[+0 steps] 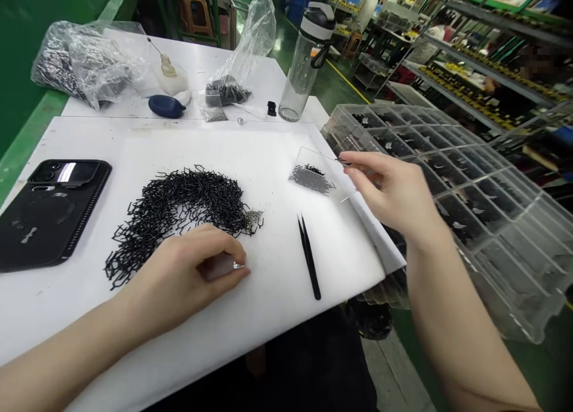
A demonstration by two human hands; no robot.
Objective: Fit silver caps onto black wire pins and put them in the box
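My left hand point(192, 274) is closed in a pinch on a small shiny metal piece point(238, 266), just in front of a curved heap of small black bent wire pieces point(197, 191). At the heap's right end lies a little pile of fine brassy bits point(253, 220). My right hand point(394, 188) pinches a small black piece point(342, 160) at the right edge of a clear plate point(304, 157). Tiny dark parts point(313, 178) lie on or under that plate; which, I cannot tell. Black tweezers point(308, 257) rest on the white table between my hands.
A black phone point(40, 221) lies at left. Along the back are plastic bags of parts point(89, 65), a blue rubber blower point(166, 106), another clear bag point(233, 83) and a bottle point(304, 60). A clear compartment box point(465, 179) stands at right, before shelving point(483, 54).
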